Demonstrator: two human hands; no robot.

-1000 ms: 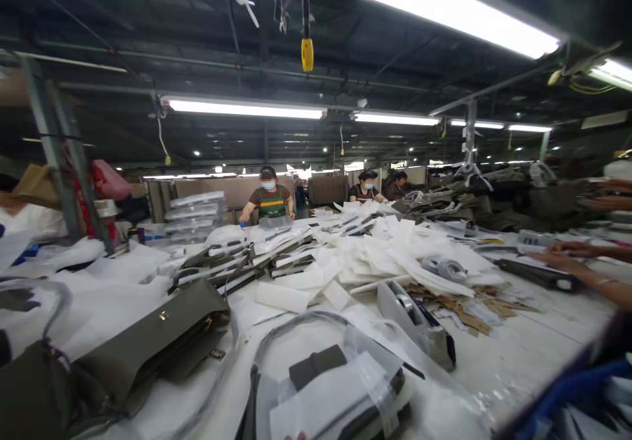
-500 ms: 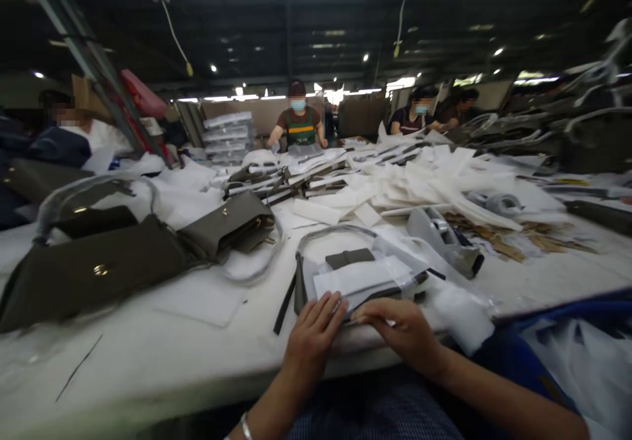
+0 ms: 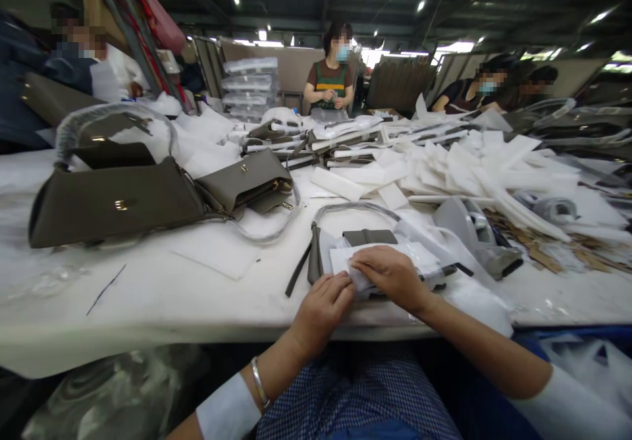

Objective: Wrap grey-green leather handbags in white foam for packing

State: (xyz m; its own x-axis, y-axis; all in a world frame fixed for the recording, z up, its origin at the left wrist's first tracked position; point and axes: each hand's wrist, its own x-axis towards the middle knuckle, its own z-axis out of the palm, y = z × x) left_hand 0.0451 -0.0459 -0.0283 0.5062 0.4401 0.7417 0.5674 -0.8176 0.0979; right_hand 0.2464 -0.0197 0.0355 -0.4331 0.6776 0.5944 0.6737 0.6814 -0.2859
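Observation:
A dark olive handbag (image 3: 369, 237) lies in front of me at the table's edge. Its handle (image 3: 345, 207) is covered in clear plastic, and a white wrapping sheet (image 3: 419, 253) covers much of its body. My right hand (image 3: 390, 275) lies over the sheet, its fingertips pinched together on the sheet's left part. Close by on the left, my left hand (image 3: 323, 305) has its fingers curled together at the near left edge of the sheet. What its fingertips press is partly hidden. A dark strap (image 3: 299, 270) sticks out on the bag's left side.
More olive handbags (image 3: 148, 193) stand on the left of the table (image 3: 162, 308). A tape dispenser (image 3: 467, 226) sits to the right, before a heap of white foam sheets (image 3: 469, 163). Wrapped bags (image 3: 340, 140) are piled behind. A co-worker (image 3: 330, 78) is across the table.
My right hand has moved from the bag's near edge up onto the white sheet. My left hand's fingers have gone from stretched flat to curled. The view has tilted downward.

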